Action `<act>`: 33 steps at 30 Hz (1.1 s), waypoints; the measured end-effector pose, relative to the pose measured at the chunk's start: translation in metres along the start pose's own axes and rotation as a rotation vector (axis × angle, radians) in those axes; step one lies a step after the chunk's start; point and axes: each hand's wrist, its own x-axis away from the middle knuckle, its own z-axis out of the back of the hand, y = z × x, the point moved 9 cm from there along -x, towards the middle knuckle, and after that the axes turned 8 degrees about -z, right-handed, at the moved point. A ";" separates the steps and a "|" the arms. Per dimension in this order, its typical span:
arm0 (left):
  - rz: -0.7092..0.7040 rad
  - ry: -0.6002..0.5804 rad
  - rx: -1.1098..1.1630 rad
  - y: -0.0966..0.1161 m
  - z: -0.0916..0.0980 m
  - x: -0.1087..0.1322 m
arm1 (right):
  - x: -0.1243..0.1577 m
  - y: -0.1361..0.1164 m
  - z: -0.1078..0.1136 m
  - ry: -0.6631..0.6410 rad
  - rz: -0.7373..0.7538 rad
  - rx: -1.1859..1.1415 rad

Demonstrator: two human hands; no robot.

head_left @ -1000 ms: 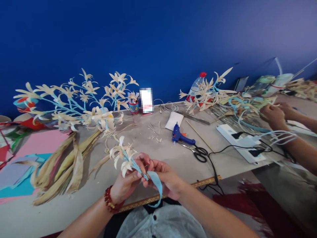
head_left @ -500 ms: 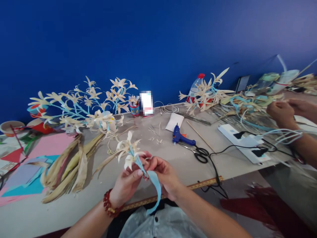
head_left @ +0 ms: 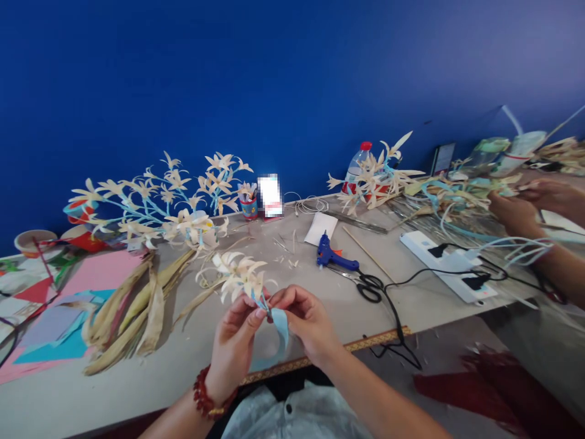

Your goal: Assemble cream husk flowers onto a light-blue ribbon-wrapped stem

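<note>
A spray of cream flowers [head_left: 242,275] with a blue-wrapped stem tilts up and to the left in front of me. My left hand [head_left: 237,335] is closed round the stem just below the blossoms, a red bead bracelet on its wrist. Close beside it, my right hand [head_left: 306,317] pinches a light blue paper strip [head_left: 280,328] at the stem's lower end. The strip's free part hangs in a curve below the fingers, partly blurred.
A blue glue gun [head_left: 336,255] and black scissors [head_left: 369,286] lie right of centre, near a white power strip [head_left: 439,265] with cables. Dried husks [head_left: 132,311] and coloured paper lie left. Finished flower branches [head_left: 150,201] stand behind. A co-worker's hands [head_left: 521,210] work at right.
The flower spray has tipped further left and down as the stem turned. The blue strip has swung and hangs shorter below my right hand. The view has shifted slightly.
</note>
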 end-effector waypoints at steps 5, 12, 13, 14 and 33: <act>0.132 -0.087 0.083 -0.003 -0.014 -0.001 | -0.001 0.018 -0.005 -0.039 -0.208 -0.154; 0.235 -0.182 0.291 -0.008 -0.030 0.000 | 0.000 0.021 -0.017 -0.080 -0.249 -0.306; 0.234 -0.176 0.304 -0.008 -0.030 -0.001 | 0.001 0.020 -0.017 -0.066 -0.252 -0.315; 0.232 -0.166 0.314 -0.009 -0.029 -0.001 | 0.002 0.020 -0.017 -0.050 -0.257 -0.322; 0.260 -0.144 0.285 -0.015 -0.030 -0.001 | 0.007 0.027 -0.010 -0.010 -0.327 -0.289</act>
